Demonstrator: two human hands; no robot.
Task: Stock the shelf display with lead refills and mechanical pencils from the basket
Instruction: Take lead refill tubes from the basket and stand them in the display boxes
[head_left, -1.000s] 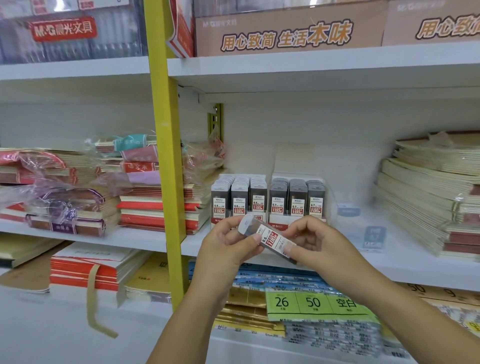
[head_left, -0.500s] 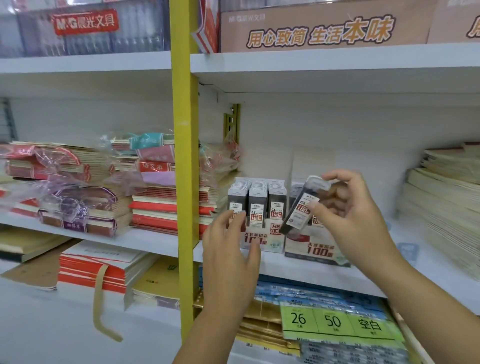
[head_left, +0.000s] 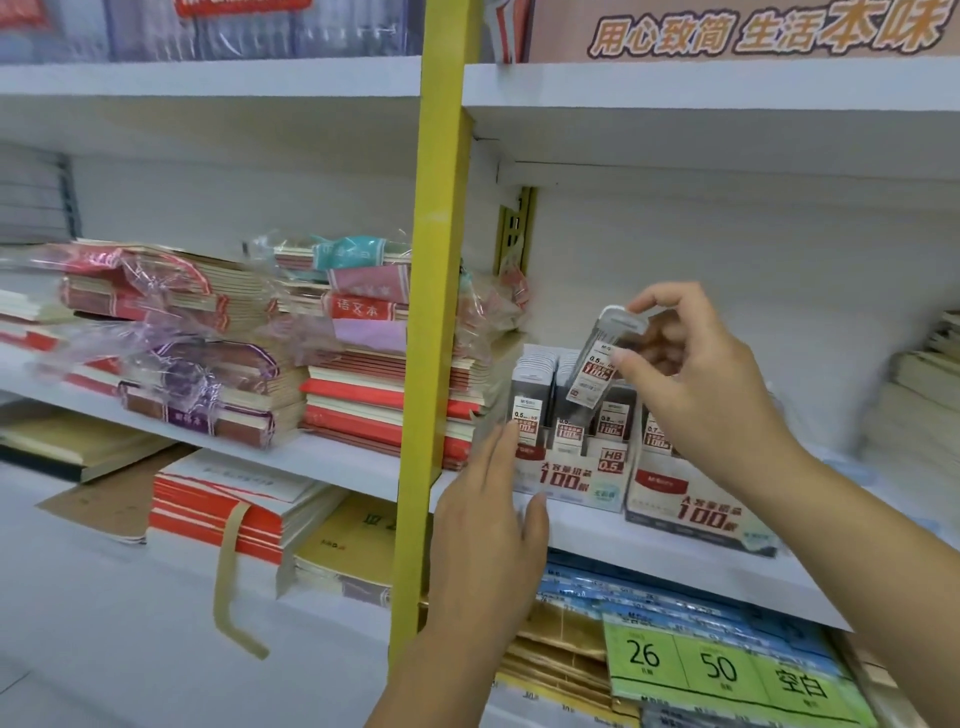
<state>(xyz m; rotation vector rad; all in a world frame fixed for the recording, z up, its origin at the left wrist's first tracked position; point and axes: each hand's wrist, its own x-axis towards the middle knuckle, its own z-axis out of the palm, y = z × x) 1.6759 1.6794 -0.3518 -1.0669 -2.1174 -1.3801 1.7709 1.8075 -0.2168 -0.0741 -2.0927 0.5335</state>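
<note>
**Just above the 0.5 box: one refill case in the right hand**

Up at the shelf (head_left: 649, 556), the right hand (head_left: 696, 400) pinched a lead refill case (head_left: 597, 364) between thumb and fingertips. The case was tilted, its pale cap up and to the right, and its lower end hung over the middle row of the HB 0.5 display box (head_left: 576, 480). That box stood at the shelf's front edge, near its left end, filled with upright refill cases. A second display box (head_left: 696, 514) stood just beside it on the right.

The left hand (head_left: 493, 525) was held flat, fingers straight and close together with the thumb apart. Its fingertips lay at the 0.5 box's left front corner, though blur hid whether they touched it.

A yellow upright (head_left: 434, 312) bounded the shelf's left end, with wrapped notebook stacks (head_left: 358, 395) beyond it. Green price tags (head_left: 717, 665) lay on the level below.
</note>
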